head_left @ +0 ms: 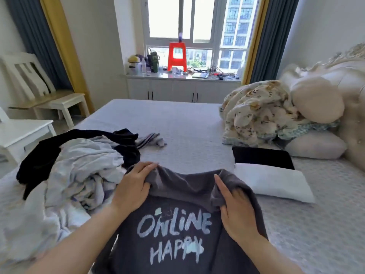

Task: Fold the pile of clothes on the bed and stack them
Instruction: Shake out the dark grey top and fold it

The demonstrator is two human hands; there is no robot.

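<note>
A dark grey T-shirt [177,246] printed "ONLINE HAPPY" lies in front of me on the bed [187,123]. My left hand [134,184] grips its folded-over far edge on the left. My right hand [235,206] grips the same edge on the right. A loose pile of clothes [79,175], pale blue-white with black garments on top, sits to the left. To the right lie a folded white garment [274,184] and, behind it, a folded black garment [262,157].
A striped grey garment [152,140] lies past the pile. A bunched patterned quilt [260,113], pillows [316,147] and the padded headboard [351,95] fill the right. White chairs [29,131] stand left of the bed. A cabinet [177,89] with a red stool [177,56] stands under the window.
</note>
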